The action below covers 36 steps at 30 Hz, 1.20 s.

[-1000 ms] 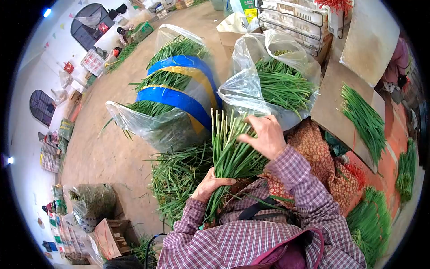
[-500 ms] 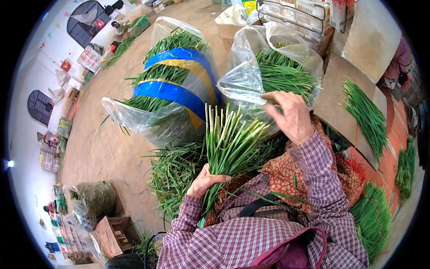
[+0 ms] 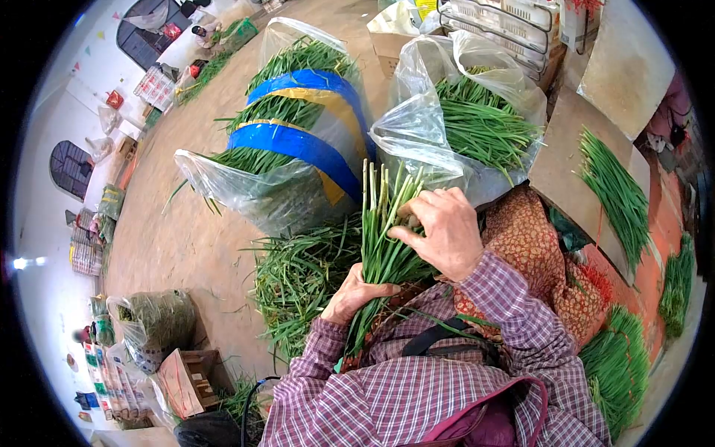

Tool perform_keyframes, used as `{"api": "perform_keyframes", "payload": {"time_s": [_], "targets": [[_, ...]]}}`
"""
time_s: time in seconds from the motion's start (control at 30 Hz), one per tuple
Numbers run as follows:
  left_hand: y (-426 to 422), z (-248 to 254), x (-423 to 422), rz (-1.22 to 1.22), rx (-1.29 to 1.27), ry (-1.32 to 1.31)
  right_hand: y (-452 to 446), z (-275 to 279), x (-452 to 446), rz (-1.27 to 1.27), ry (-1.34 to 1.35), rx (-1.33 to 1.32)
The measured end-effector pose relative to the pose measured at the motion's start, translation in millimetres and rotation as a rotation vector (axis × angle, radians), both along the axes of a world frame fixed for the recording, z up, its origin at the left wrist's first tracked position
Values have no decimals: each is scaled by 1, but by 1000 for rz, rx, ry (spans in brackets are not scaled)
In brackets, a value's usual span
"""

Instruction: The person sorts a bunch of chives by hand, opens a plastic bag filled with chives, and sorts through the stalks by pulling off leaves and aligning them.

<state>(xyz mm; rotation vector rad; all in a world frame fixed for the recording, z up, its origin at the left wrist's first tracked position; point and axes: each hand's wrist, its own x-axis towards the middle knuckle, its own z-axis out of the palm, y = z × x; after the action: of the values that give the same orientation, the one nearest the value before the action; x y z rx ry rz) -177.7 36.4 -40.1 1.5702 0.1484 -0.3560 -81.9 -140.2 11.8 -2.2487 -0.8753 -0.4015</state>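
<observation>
My left hand [image 3: 356, 296] is wrapped round the lower part of a bunch of garlic chives [image 3: 376, 238], held upright in front of me with the pale stalk ends on top. At the upper right side of that bunch, my right hand [image 3: 447, 231] has its thumb and fingers bent in on some stalks; the fingertips are partly hidden among them. Below and to the left lies a heap of loose green leaves [image 3: 298, 279]. Just beyond my right hand stands an open clear plastic bag [image 3: 413, 141] filled with chives.
Another clear bag [image 3: 283, 197] of chives, banded with blue and yellow tape, stands ahead to the left. Chives [image 3: 614, 197] lie on a board [image 3: 555, 138] at right. Tied green bundles [image 3: 618, 365] sit lower right. A person [image 3: 202, 36] is far back.
My right hand has moved down and left, from above the bunch onto its stalks. My left hand still grips the bunch. The view has shifted slightly.
</observation>
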Motion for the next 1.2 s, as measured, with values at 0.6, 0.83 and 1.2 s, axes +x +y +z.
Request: {"api": "perform_keyframes", "payload": {"time_s": [0.6,0.83,1.2], "targets": [[3,-8,0,-45,53,-16,-48,1,47,-358,-92,113],[-10,-12,-1,15,74,-50,5,-18,9,-101,289,36],[-23,-9,1,7,182,-127,15,-42,9,-188,182,307]]}}
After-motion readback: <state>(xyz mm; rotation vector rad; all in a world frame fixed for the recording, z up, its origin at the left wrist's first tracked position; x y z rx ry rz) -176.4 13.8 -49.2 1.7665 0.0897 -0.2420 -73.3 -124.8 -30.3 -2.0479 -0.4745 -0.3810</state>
